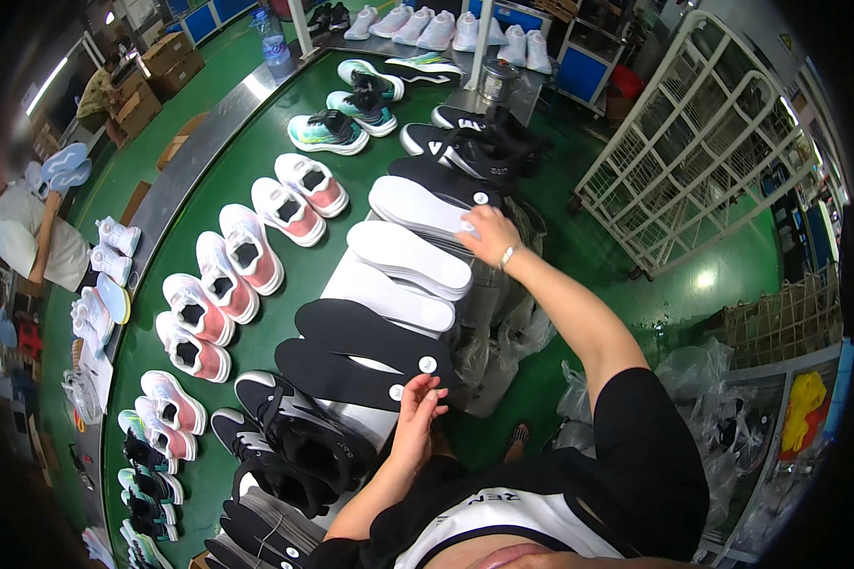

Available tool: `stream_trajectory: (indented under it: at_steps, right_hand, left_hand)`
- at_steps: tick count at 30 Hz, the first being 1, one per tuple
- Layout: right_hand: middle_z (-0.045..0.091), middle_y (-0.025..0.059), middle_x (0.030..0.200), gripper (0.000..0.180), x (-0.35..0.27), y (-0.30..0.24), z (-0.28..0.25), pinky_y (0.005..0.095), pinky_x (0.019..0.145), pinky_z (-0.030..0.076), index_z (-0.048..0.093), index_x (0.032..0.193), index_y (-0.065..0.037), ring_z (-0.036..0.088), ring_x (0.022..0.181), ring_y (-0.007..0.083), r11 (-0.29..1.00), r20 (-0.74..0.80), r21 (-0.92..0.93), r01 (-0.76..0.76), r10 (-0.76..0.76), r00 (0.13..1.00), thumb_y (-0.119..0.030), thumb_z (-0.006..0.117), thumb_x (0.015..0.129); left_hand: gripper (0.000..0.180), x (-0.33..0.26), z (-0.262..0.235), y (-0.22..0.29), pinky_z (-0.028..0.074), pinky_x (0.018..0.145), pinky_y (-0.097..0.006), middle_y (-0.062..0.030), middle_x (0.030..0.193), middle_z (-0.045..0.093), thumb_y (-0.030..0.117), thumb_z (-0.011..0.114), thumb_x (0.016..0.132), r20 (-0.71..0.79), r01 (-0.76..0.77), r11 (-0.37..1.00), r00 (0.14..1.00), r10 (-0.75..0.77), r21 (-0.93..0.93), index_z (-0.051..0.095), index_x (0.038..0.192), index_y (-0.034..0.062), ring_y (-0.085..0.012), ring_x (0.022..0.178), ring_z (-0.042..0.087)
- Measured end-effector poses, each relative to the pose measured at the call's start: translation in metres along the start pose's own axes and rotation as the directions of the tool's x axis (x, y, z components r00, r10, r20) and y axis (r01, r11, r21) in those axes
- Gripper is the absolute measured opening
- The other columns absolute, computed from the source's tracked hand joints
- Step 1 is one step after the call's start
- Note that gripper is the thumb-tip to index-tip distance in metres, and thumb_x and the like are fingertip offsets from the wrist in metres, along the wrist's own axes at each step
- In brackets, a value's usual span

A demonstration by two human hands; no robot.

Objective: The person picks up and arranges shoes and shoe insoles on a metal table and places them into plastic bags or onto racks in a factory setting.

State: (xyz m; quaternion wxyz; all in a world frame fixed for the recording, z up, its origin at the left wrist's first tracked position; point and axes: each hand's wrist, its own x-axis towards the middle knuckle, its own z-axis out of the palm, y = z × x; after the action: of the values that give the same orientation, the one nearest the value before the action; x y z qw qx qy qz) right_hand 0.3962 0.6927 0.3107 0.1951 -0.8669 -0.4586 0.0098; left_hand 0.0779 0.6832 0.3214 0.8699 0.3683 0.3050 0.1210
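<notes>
My right hand (pixel 491 235) reaches across the work surface, its fingers closed over the heel end of a stack of white insoles (pixel 416 205). My left hand (pixel 419 415) is loosely curled beside the heel ends of two black insoles (pixel 351 372), fingers slightly apart and nothing visible in them. Each black insole has a round white sticker at its heel. Between the hands lie more white insoles (pixel 410 254), side by side. Black-and-grey sneakers (pixel 299 431) stand left of my left hand. Beyond my right hand are further black insoles and black sneakers (pixel 474 152).
Pink-and-white sneakers (pixel 241 248) line the green conveyor belt (pixel 285 275), with teal-and-black sneakers (pixel 330 131) farther along. Bundled black insoles (pixel 266 531) lie at the near end. A wire cage trolley (pixel 693 142) stands right. A co-worker (pixel 43 232) holds blue soles across the belt.
</notes>
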Motion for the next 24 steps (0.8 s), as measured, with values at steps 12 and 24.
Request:
stream_trajectory:
  at_steps: [12,24]
  right_hand:
    - [0.050,0.0156,0.105,0.045,-0.063,0.072,-0.022,0.0356,0.083,0.039,0.047,0.108,-0.005,0.046,0.099,0.0311,0.917,-0.068,0.398,-0.018,0.050,0.996,-0.028,0.060,0.072]
    - [0.047,0.0122,0.099,0.064,0.024,0.032,0.021,0.0389,0.074,0.044,0.036,0.119,-0.018,0.051,0.090,0.0296,0.976,0.178,-0.126,0.177,-0.154,0.972,-0.018,0.064,0.061]
  left_hand:
    - [0.029,-0.003,0.057,-0.047,0.042,0.071,-0.026,-0.0067,0.106,0.047,0.017,0.046,0.085,-0.226,-0.087,0.996,0.970,0.092,0.035,0.040,0.112,0.0064,-0.0135,0.088,0.050]
    - [0.030,-0.004,0.001,-0.010,0.037,0.075,-0.022,-0.0054,0.105,0.047,0.013,0.049,0.083,-0.328,-0.290,0.866,0.838,0.435,0.407,0.040,0.112,0.0066,-0.0119,0.092,0.048]
